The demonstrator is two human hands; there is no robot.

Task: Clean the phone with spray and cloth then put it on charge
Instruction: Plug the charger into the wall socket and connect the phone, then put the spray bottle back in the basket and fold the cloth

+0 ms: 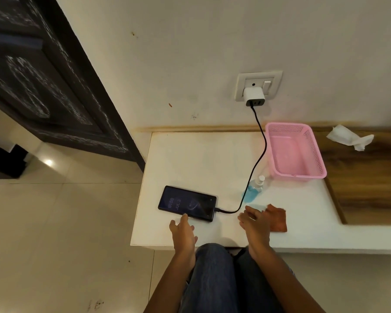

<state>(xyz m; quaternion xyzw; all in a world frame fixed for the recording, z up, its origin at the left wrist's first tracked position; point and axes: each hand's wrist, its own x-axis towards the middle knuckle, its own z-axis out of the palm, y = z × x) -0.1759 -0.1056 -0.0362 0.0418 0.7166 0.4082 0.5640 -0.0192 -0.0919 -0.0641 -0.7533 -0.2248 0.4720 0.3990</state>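
Both hands are seen with fingers straight and spread, nothing being gripped: the left hand has a fingertip laid on the near edge of the phone, while the right hand lies flat on the bench, its outer side against the orange cloth. The phone is placed face up, screen lit, near the front left corner of the bench. A black cable is plugged into its right end and is run up to a white charger seated in the wall socket. A spray bottle of blue liquid is stood just behind the right hand, with the cable passing in front of it. Further back a pink basket is set, and a crumpled white tissue is left on the wooden surface to the right.
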